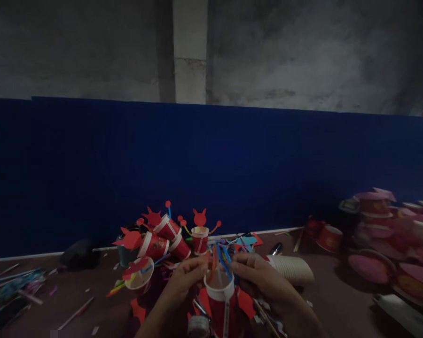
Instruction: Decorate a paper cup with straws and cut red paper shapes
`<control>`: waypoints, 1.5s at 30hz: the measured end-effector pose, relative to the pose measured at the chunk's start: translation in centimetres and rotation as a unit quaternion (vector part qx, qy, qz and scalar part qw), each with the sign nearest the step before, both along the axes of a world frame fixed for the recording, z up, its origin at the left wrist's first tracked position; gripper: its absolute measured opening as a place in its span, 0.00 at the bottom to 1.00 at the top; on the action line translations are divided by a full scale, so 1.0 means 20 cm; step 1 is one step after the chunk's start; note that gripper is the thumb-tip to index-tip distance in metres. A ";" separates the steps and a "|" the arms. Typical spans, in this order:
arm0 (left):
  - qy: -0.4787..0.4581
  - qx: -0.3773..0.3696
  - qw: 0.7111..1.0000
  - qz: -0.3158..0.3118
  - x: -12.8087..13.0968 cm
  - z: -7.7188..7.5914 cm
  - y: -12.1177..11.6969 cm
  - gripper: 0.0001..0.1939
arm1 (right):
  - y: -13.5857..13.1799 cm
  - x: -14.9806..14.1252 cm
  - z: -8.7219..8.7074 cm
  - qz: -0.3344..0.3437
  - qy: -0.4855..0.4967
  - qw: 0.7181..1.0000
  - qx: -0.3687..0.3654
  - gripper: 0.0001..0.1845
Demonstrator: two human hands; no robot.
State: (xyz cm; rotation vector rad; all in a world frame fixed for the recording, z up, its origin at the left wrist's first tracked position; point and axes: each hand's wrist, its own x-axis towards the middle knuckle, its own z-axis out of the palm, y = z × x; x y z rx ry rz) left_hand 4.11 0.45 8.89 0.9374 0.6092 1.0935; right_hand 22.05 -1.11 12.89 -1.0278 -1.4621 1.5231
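A red paper cup (226, 310) with a white rim stands upright in front of me, between my two hands. Orange strips (215, 257) and blue strips (226, 261), perhaps paper, rise from its mouth. At the cup's left rim, my left hand (187, 278) is closed, fingertips pinched by an orange strip. From the right, my right hand (255, 273) is closed with thumb and fingers at the blue strips. The exact contact of the fingertips is hard to make out. Red paper pieces (246, 304) lie beside the cup, partly hidden by it and my right hand.
Decorated red cup figures (199, 238) are gathered behind my left hand. A stack of nested paper cups (292, 271) lies on its side at right. Red and pink cups (375, 211) crowd the far right. A small jar (198, 326) is near me; a blue panel (211, 164) closes off the back.
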 end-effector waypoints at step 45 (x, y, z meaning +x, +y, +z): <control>0.065 0.085 0.983 0.152 -0.06 0.07 0.00 0.15 | 0.05 -0.04 -0.09 -0.056 0.133 0.989 0.022 0.53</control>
